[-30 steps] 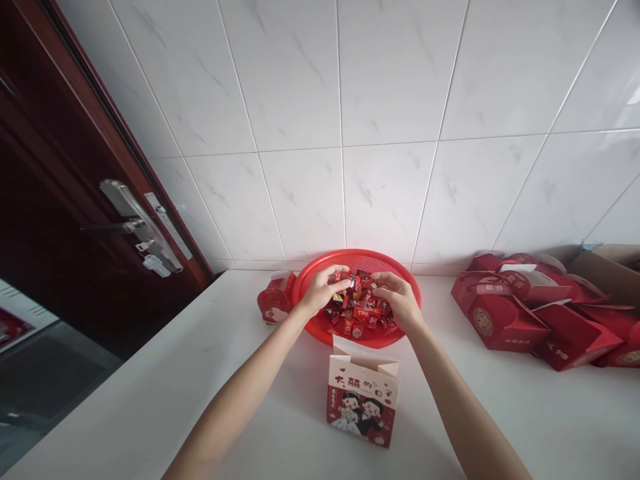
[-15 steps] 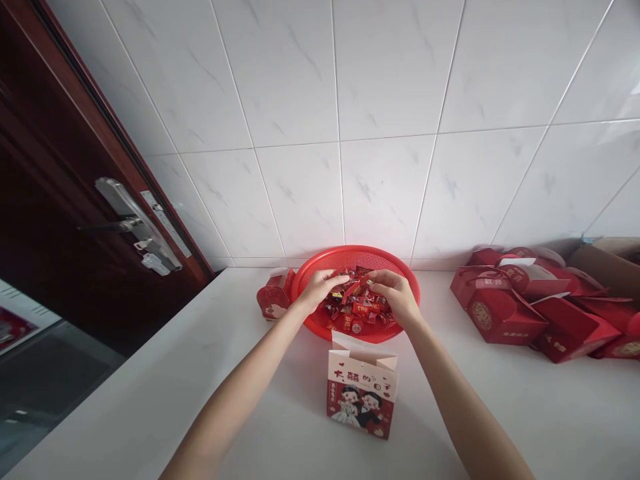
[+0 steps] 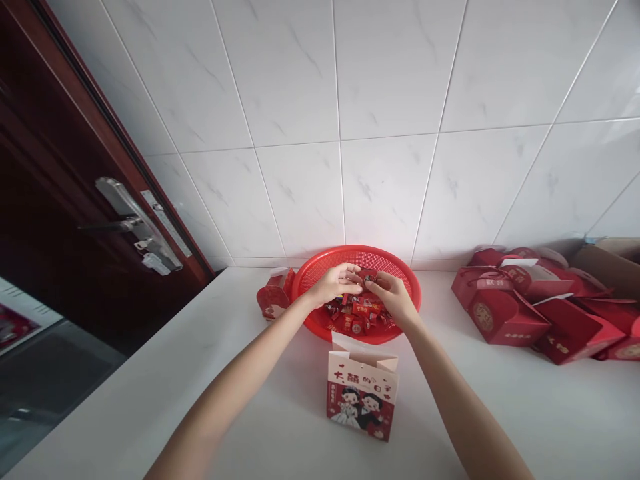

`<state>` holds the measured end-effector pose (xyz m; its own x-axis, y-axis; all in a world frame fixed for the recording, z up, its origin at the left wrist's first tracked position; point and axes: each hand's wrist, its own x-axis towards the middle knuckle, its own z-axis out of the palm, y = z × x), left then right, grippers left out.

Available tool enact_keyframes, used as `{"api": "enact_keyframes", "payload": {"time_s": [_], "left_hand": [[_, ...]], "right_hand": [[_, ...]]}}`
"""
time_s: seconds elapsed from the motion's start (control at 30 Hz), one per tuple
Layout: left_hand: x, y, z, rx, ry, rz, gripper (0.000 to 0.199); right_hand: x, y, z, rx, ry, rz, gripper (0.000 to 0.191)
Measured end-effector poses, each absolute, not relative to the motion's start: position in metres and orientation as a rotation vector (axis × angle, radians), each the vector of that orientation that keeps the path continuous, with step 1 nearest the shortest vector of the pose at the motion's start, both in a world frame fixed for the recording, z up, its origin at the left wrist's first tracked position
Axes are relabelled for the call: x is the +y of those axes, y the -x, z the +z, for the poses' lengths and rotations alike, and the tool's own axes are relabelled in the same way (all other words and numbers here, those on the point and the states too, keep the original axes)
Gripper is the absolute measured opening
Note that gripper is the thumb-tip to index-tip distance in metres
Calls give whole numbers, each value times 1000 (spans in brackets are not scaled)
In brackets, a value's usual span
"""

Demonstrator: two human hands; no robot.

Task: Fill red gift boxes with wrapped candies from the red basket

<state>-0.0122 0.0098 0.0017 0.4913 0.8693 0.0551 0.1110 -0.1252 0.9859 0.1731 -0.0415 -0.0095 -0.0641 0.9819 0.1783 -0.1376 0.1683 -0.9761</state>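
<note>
Over the red basket (image 3: pixel 320 267), sweets (image 3: pixel 356 316) are best gathered with both hands' fingers (image 3: pixel 350 275) curled snugly around them, the left hand (image 3: pixel 334 285) and right hand (image 3: pixel 393 295) kept close together.

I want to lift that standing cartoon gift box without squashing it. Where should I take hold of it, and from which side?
Probably from above: the gift box stands upright on the counter with its top flaps open, in front of the red basket. Pinch the two narrow side walls just below the flaps; the printed front panel looks broad and easily dented.
</note>
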Motion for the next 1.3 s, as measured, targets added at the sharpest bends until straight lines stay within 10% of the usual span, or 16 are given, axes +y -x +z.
{"api": "enact_keyframes", "payload": {"time_s": [0.63,0.9,1.13,1.3], "left_hand": [[26,6,-11,1560,-2597,-99,15],[20,6,4,1381,-2658,128,41],[10,-20,-22,1067,-2539,-379,71],[30,-24,-25,1070,-2571,-245,25]], "right_hand": [[-36,-173,-10,-887,935,1214,43],[-33,-173,-10,-673,904,1160,33],[-31,-173,-12,-592,891,1103,30],[-30,-174,-14,-580,874,1070,28]]}}
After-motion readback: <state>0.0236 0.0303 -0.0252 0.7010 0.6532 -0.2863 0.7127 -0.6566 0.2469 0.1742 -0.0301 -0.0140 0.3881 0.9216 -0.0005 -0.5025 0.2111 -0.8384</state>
